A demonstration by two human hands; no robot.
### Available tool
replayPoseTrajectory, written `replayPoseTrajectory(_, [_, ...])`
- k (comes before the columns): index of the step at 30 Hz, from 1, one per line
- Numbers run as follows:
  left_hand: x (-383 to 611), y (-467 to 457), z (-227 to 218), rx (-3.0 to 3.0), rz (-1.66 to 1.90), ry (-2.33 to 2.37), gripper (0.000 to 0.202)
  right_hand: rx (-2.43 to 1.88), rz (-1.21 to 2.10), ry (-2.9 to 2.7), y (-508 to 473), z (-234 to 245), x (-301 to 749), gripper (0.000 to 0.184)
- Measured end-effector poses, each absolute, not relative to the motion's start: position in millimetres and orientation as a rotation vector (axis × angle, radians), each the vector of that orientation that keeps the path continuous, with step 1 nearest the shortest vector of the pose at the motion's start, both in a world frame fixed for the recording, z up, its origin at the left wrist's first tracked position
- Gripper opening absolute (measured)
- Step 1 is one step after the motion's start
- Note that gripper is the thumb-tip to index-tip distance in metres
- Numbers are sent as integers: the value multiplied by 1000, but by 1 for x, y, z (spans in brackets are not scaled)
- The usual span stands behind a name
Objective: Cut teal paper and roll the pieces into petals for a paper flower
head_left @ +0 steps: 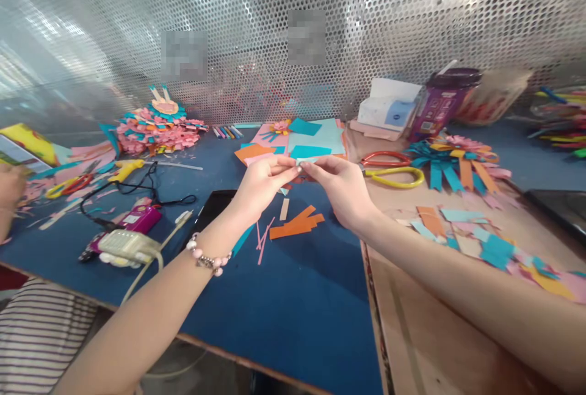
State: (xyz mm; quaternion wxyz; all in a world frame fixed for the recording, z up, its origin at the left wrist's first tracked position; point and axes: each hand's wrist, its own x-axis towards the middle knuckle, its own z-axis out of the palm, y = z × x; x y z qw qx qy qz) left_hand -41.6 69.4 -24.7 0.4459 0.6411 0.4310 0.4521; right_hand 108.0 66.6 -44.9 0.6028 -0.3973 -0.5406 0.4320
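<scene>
My left hand (263,184) and my right hand (341,190) meet fingertip to fingertip above the blue table. Between them they pinch a small light-blue paper piece (306,160), mostly covered by my fingers. Beneath and a little nearer lie orange paper strips (296,224), thin pink strips (264,241) and a short cream strip (284,209). Behind my hands is a stack of coloured paper (315,132) with blue sheets on top. Scissors with red and yellow handles (394,176) rest just right of my right hand.
A dark phone-like slab (213,215) lies partly under my left arm. Left are a power strip (130,242), a glue gun (126,170), a paper flower pile (155,129) and another person's hand (10,190). Right are a purple cup (444,105), tissues (389,105) and paper scraps (497,251).
</scene>
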Motion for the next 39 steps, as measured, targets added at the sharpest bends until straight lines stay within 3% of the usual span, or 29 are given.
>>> replayPoseTrajectory(11, [-43, 71, -23, 1865, 1243, 1081, 16, -943, 952, -1273, 65, -47, 107, 19])
replayPoseTrajectory(18, [-45, 71, -20, 1891, 1249, 1048, 10, -848, 1104, -1200, 62, -43, 105, 16])
replayPoseTrajectory(25, [-46, 71, -19, 1869, 1264, 1044, 13, -795, 1189, -1146, 61, -39, 105, 17])
replayPoseTrajectory(33, [-48, 70, -14, 1845, 1260, 1079, 15, -1020, 946, -1348, 60, -32, 112, 23])
replayPoseTrajectory(39, [-50, 73, -15, 1854, 1251, 1065, 14, -881, 1091, -1335, 64, -35, 114, 22])
